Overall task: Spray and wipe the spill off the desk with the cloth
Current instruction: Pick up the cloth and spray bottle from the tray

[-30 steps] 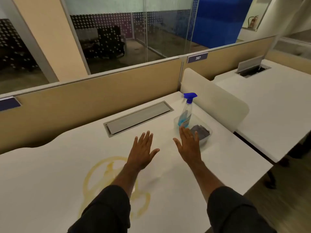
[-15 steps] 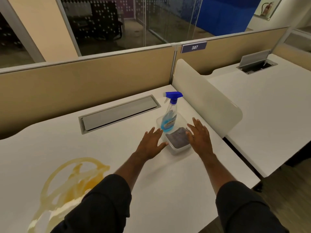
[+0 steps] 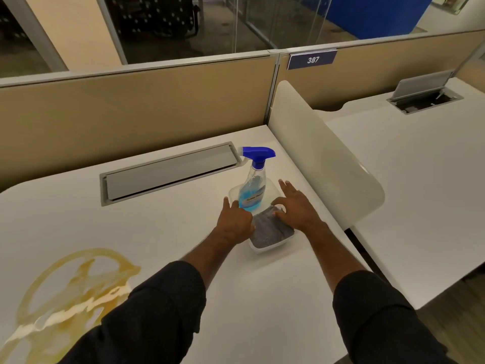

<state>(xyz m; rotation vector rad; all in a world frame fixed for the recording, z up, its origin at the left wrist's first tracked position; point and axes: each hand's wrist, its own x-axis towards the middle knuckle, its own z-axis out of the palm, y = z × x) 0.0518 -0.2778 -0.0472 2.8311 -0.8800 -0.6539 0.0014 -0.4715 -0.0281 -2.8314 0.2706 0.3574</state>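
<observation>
Here the white bench point(image 3: 183, 232) carries a clear plastic tray point(image 3: 265, 249) near its right edge, and both hands are at that tray. The spray bottle point(image 3: 253, 190) stands upright in the tray's far end, with a blue trigger head, its nozzle pointing left, and blue liquid filling the lower part of its clear body. The grey cloth point(image 3: 270, 231) lies folded in the tray's near end, just in front of the bottle.

The left hand point(image 3: 235, 223) reaches in from the tray's left side, its fingers extended toward the base of the bottle and touching or nearly touching it; whether they have closed round anything I cannot tell, but they look loosely straight. The right hand point(image 3: 296, 208) comes over the tray's right side with fingers spread, the thumb and nearest fingertips lying on the cloth's far edge, not clearly pinching it. Dark sleeves cover both forearms up to above the wrists.

The spill point(image 3: 65, 292) sits well apart from the tray, at the near left of the bench: a yellowish-brown ring with smeared streaks across it, partly hidden by the left sleeve. A closed grey cable hatch point(image 3: 170, 173) is set into the bench behind the tray, to its left. A rounded white divider panel point(image 3: 328, 158) stands along the bench's right edge, and beige partition walls run behind, one bearing a blue plate marked 387 point(image 3: 312, 59).
</observation>
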